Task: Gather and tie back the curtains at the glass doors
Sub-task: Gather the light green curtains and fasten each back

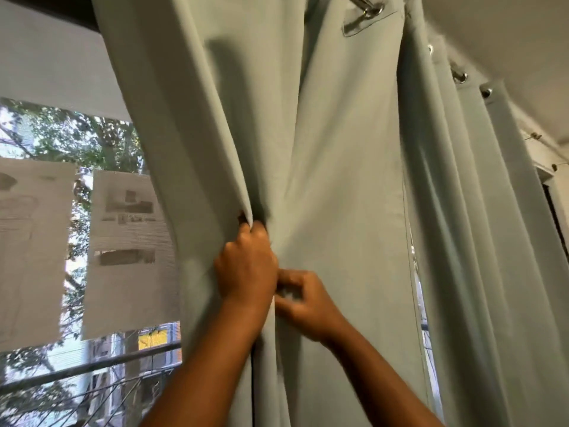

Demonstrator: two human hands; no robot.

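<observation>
My two hands bunch a pale green grommet curtain (pixel 308 149) beside the glass door (pixel 61 134).

My left hand (pixel 246 266) is raised, fingers curled tight round a gathered fold. Just beside and below it, my right hand (pixel 303 300) pinches the cloth — blurred, so finger detail is unclear. To do this well, I should gather folds evenly toward the left fist — gripping firmly before tying.

Two printed paper sheets (pixel 127 254) hang on the glass, with leafy trees (pixel 77 140) and a railing (pixel 89 365) outside.
</observation>
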